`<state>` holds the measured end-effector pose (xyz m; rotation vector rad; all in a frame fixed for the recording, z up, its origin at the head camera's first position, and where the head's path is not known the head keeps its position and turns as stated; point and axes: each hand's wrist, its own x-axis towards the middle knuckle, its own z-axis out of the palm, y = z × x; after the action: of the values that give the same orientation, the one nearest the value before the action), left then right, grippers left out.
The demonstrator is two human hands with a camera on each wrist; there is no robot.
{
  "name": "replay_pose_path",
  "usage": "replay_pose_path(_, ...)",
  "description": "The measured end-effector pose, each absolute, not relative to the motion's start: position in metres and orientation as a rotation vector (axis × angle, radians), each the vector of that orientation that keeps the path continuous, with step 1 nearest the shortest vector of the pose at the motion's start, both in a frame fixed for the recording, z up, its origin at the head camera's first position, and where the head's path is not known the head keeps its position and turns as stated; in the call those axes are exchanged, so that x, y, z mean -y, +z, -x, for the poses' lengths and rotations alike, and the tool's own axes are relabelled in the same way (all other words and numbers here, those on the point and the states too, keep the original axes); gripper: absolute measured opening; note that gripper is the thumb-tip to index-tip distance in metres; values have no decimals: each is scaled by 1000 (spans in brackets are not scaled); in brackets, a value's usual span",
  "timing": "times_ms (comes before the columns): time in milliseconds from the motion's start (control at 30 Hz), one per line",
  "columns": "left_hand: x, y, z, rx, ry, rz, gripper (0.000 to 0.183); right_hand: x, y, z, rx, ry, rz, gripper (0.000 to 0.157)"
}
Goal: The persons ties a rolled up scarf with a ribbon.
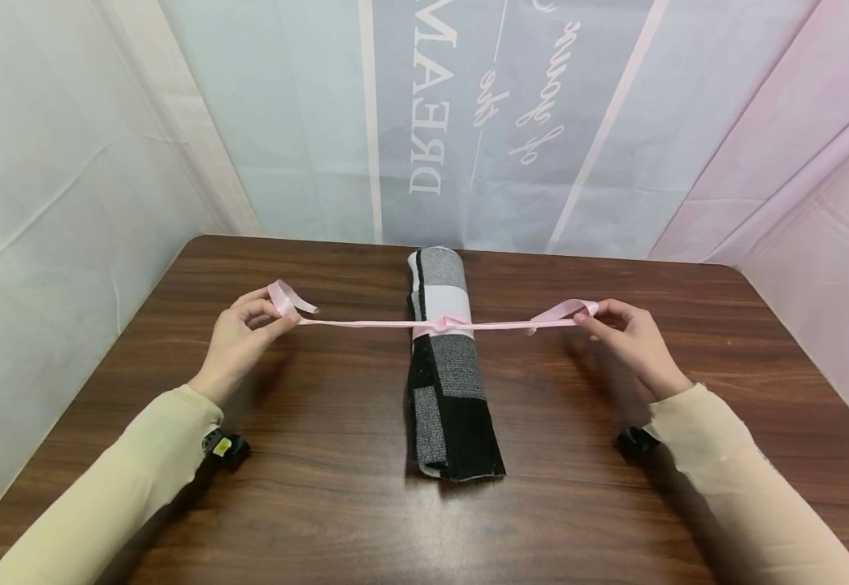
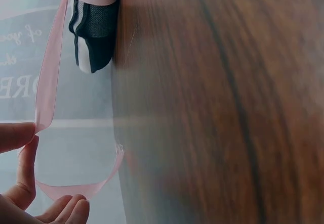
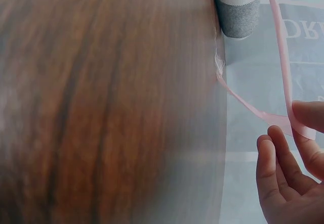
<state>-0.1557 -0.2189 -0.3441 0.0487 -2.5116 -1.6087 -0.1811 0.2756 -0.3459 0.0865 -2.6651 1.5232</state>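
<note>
A rolled checked cloth (image 1: 456, 422) in black, grey and white lies lengthwise on the table. Round its upper half runs a pink ribbon (image 1: 354, 324), crossed or knotted on top; which of the two I cannot tell. My left hand (image 1: 243, 341) pinches one ribbon end between thumb and forefinger, with a loose tail (image 2: 76, 189) curling past the other fingers. On the opposite side my right hand (image 1: 632, 341) pinches the other end, its tail (image 3: 248, 105) hanging toward the roll. Both stretches of ribbon are pulled straight out sideways, above the table.
The dark wood table (image 1: 307, 504) has its far edge against a pale printed curtain (image 1: 307, 122) with lettering. White sheeting (image 1: 51, 203) hangs along the left, and pinkish sheeting (image 1: 833, 187) along the right. Black wrist devices (image 1: 227, 448) sit under both sleeves.
</note>
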Motion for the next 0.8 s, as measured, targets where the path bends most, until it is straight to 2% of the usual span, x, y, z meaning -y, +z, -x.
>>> replay_pose_path(567,232,-339,153,2544,-1543,-105,26,-291,-348,178,2686,1431,-26,17)
replay_pose_path(800,234,-339,153,2547,-1492,-109,24,-294,-343,176,2728,1367,-2,25)
